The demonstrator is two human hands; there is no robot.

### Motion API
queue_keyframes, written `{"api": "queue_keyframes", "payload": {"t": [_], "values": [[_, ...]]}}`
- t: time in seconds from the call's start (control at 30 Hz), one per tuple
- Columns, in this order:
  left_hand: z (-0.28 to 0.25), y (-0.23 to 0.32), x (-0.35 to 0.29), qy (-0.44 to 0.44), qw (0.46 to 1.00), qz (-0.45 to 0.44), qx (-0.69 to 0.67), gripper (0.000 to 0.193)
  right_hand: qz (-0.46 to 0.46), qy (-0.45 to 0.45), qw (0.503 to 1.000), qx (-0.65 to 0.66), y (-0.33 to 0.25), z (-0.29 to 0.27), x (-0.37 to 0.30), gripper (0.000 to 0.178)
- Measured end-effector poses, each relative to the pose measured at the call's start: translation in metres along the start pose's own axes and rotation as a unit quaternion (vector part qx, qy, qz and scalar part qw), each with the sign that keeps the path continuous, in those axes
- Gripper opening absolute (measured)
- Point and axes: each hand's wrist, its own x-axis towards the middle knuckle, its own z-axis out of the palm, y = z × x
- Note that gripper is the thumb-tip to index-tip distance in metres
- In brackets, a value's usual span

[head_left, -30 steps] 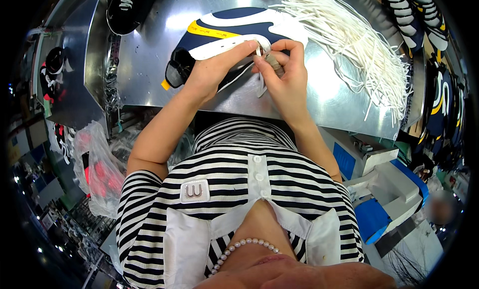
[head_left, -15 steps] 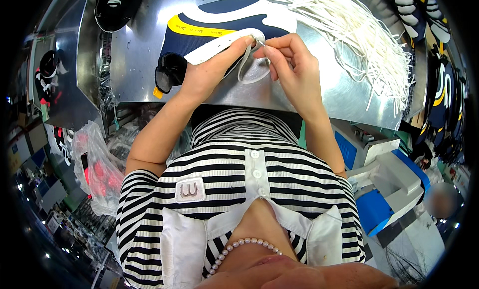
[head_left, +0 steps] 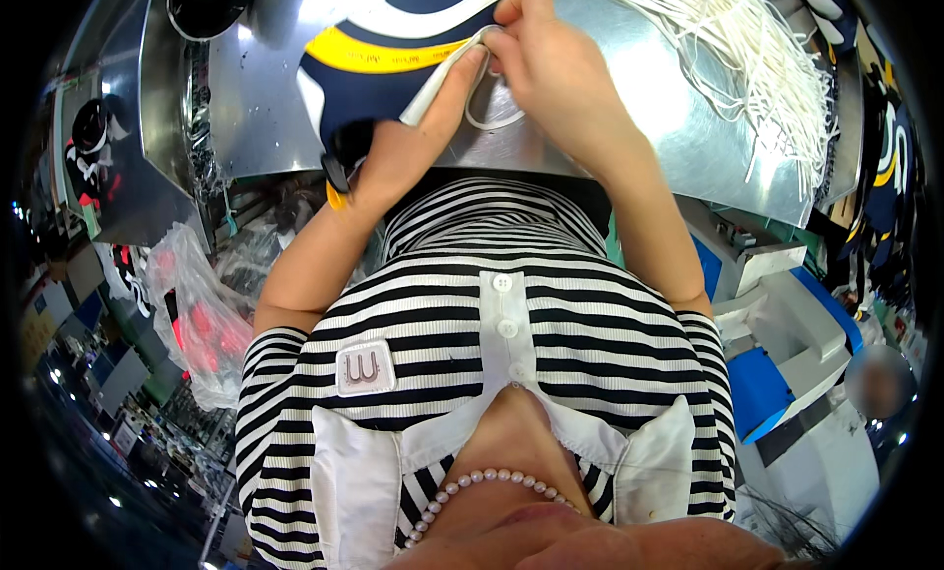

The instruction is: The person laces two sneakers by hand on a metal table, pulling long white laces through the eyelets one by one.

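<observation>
A navy shoe upper (head_left: 359, 93) with a yellow stripe and white trim lies on the metal table in front of me. My left hand (head_left: 438, 113) is closed on its white eyelet strip (head_left: 425, 98), thumb along the edge. At the far end of that strip, my right hand (head_left: 556, 73) has its fingers bent and pinched together around a white shoelace. Below the fingers hangs a thin loop of the shoelace (head_left: 492, 127). The fingertips partly hide the eyelets and the lace end. The upper's dark collar sits by my left wrist.
A big heap of white shoelaces (head_left: 733, 63) spreads over the right of the metal table (head_left: 251, 127). A black shoe (head_left: 206, 7) stands at the far left. Below the table are a clear plastic bag (head_left: 192, 314) and a grey-and-blue machine (head_left: 787, 344). More navy uppers (head_left: 890, 157) hang at right.
The upper and both hands sit higher in the picture. My right hand has turned over and moved up, its fingers now curled at the strip's far end. The lace loop still hangs.
</observation>
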Motion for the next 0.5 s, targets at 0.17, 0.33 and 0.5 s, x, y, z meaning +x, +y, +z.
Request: {"api": "queue_keyframes", "payload": {"t": [0.17, 0.33, 0.5], "values": [[-0.034, -0.008, 0.016, -0.061, 0.946, -0.194, -0.253, 0.045, 0.037, 0.08, 0.995, -0.042, 0.015, -0.055, -0.02, 0.028], [-0.026, 0.001, 0.033, -0.04, 0.973, -0.146, -0.174, 0.042, 0.075, 0.103, 0.938, 0.321, 0.032, -0.021, 0.006, 0.051], [-0.047, -0.024, 0.043, -0.181, 0.982, -0.043, 0.028, 0.055, 0.16, 0.126, 0.908, 0.366, 0.046, -0.019, 0.034, 0.042]]}}
